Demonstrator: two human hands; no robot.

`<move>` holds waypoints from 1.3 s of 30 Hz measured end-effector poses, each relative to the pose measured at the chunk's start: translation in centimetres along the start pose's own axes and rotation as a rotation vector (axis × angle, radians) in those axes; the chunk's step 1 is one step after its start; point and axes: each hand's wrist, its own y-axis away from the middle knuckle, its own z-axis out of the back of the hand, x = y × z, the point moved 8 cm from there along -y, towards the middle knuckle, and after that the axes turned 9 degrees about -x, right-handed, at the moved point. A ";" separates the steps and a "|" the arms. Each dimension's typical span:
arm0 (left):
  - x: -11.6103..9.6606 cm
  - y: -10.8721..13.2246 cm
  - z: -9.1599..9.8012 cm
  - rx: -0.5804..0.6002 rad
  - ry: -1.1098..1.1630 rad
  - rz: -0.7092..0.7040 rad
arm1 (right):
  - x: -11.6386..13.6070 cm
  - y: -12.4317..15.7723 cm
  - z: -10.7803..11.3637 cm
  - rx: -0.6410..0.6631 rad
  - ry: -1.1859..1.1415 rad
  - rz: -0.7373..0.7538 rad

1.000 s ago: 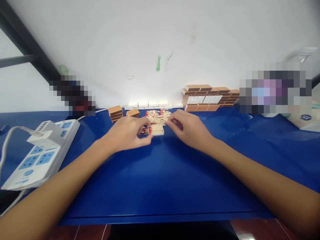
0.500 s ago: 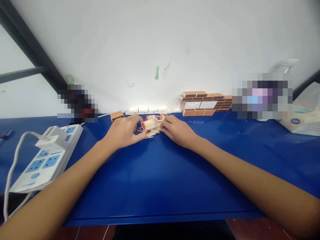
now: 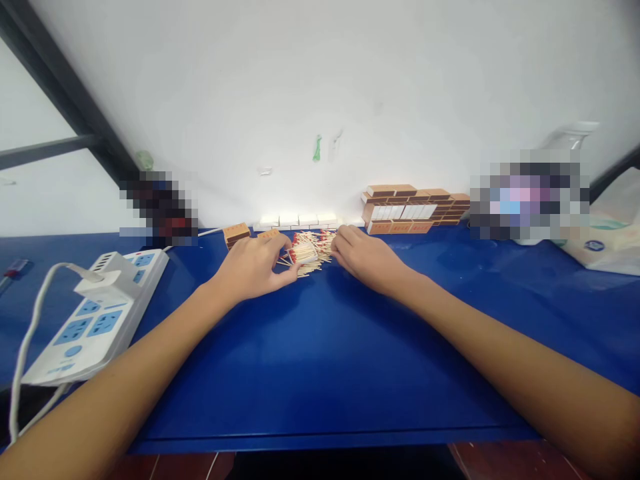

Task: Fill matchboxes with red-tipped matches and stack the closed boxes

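Between thumb and fingers, my left hand (image 3: 257,267) grips a small white matchbox tray (image 3: 303,253) filled with red-tipped matches. Under and behind the tray spreads a loose pile of matches (image 3: 315,267) on the blue table. My right hand (image 3: 363,257) is at the right edge of this pile, its fingertips pinched together; what they hold, if anything, is hidden. Orange-brown matchbox sleeves (image 3: 236,233) lie just behind my left hand, one partly covered by it.
A row of white trays (image 3: 299,220) runs along the wall. Stacked matchboxes (image 3: 415,210) stand at the back right. On the left lies a white power strip (image 3: 100,327) with a plugged-in cable (image 3: 35,320). A white plastic packet (image 3: 605,243) rests at the far right.
My right hand has drawn slightly right, away from the tray, to the pile's right edge. My left hand keeps its grip on the tray. The whole view has shifted a little.
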 end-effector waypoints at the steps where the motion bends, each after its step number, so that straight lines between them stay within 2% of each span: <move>1: -0.2 0.1 -0.1 0.008 -0.002 -0.008 | -0.4 0.1 0.3 0.004 0.001 -0.010; 6: -1.6 0.7 -1.3 0.077 0.043 -0.083 | -1.2 1.0 2.2 0.017 -0.134 -0.022; 12: -2.8 1.1 -2.1 0.135 0.134 -0.075 | 1.8 1.6 3.4 0.025 -0.193 0.067; 18: -3.9 1.2 -1.7 0.122 0.158 -0.100 | 3.7 1.7 3.4 0.073 -0.183 0.137; 25: -4.1 1.4 -2.1 0.175 0.190 -0.106 | 3.2 2.1 3.5 0.085 -0.279 0.118; 35: -4.0 1.4 -2.3 0.222 0.188 -0.103 | 3.6 2.2 2.8 0.143 -0.291 0.104; 39: -3.9 1.5 -2.4 0.242 0.202 -0.098 | 3.1 2.2 2.4 0.161 -0.348 0.056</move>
